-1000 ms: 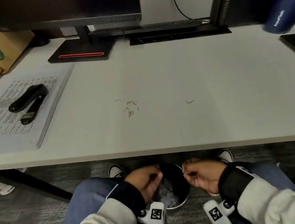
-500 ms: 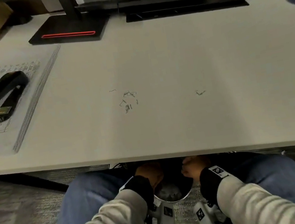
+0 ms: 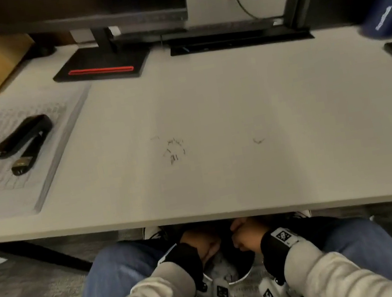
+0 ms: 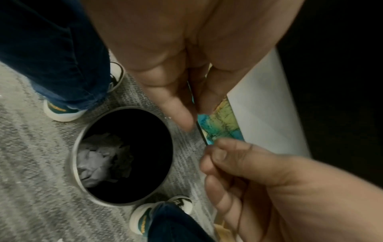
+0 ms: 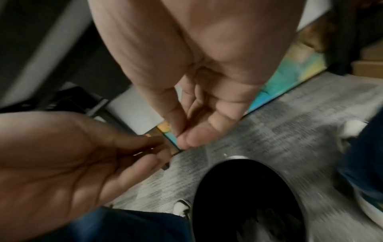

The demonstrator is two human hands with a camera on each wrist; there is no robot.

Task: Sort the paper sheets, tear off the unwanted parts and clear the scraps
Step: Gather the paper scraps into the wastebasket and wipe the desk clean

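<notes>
A pale desk point(image 3: 247, 103) fills most of the head view. At its left side lies a stack of printed sheets point(image 3: 18, 162), and a black stapler point(image 3: 23, 143) rests open on top of it. Near the middle, toward the near edge, loose staples point(image 3: 173, 149) are scattered, with one more staple point(image 3: 258, 141) alone to their right. At the far edge stands a monitor base point(image 3: 101, 64) with a red stripe. Below the desk, grey carpet point(image 4: 37, 188) carries a round bin point(image 4: 122, 157) with crumpled paper point(image 4: 99, 157) inside, set between two shoes.
</notes>
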